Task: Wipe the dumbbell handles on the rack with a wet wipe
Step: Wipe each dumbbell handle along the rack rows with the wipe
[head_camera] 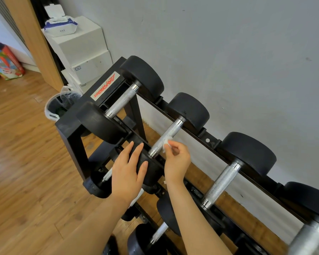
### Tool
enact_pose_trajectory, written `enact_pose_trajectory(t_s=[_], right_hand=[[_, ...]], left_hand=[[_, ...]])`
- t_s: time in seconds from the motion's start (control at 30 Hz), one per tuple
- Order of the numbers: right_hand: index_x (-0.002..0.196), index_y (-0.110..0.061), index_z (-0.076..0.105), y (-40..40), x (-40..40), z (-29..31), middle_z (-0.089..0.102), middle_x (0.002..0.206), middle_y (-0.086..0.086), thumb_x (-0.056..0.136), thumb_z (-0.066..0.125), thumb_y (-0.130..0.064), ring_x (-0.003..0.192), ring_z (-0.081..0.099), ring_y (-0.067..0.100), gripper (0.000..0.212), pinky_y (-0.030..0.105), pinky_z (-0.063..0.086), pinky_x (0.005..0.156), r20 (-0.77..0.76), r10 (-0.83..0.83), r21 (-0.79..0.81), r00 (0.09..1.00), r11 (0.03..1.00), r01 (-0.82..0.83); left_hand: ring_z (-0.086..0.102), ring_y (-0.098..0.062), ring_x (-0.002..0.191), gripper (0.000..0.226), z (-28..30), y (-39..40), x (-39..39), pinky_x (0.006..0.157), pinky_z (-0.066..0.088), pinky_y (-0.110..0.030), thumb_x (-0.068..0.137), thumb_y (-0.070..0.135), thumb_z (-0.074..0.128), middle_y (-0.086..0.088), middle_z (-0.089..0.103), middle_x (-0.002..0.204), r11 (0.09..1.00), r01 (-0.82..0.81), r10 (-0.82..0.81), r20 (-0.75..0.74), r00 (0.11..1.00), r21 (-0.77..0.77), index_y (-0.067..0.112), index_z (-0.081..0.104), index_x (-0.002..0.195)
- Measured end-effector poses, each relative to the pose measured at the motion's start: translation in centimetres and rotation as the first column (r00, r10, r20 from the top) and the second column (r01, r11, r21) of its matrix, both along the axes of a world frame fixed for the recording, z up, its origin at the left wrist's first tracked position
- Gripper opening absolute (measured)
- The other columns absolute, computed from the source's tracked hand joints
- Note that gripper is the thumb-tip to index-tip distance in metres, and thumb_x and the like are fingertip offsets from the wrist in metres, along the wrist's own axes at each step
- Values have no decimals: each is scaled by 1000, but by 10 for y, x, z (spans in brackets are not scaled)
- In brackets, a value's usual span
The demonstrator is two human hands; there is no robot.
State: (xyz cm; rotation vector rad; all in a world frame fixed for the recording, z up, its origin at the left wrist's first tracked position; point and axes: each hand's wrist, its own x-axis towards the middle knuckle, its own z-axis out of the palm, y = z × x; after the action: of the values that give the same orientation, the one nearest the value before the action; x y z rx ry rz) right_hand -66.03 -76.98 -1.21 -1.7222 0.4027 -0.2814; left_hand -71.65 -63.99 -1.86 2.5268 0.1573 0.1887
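Pinching a small white wet wipe (167, 142) between thumb and fingertips, the right hand (176, 160) holds it against the right side of the second dumbbell handle (166, 138), near the handle's lower, nearer end. The left hand (128, 170) lies flat, fingers straight and spread, on the black near head (147, 170) of that same dumbbell, seemingly steadying it; it grips nothing.

That handle runs on a slant, from its near end just between the two hands up and away to the right toward the far head (190, 110) by the wall (228, 52). So the stroke it calls for is, by my reading, along this line, away from the body and upward, and the right hand is the one placed to make it; most of the knurled length lies beyond the wipe.

Further out on the rack (70, 129), the first handle (122, 101) lies up and to the left of the hands, well apart. A third handle (220, 184) lies to the right, parallel to the others, nearer the right forearm. Lower tiers hold more dumbbells beneath the arms.

Beyond the rack's left end stand a lined bin (58, 105) and white boxes (81, 46), with an open wipes pack (60, 26) on top.
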Motion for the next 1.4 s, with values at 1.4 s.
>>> enact_pose_trajectory(t_s=[1.4], right_hand=[[110,-12,72,-9,-7,6,50,101,-12,89,67,-10,97,57,8,22,21,53,83,-75,496,-460,865,752,-472]], left_hand=[[17,2,140,68,-6,1,-13,112,17,-24,93,63,31,5,27,159,989,-74,75,5,997,-126,32,26,153]])
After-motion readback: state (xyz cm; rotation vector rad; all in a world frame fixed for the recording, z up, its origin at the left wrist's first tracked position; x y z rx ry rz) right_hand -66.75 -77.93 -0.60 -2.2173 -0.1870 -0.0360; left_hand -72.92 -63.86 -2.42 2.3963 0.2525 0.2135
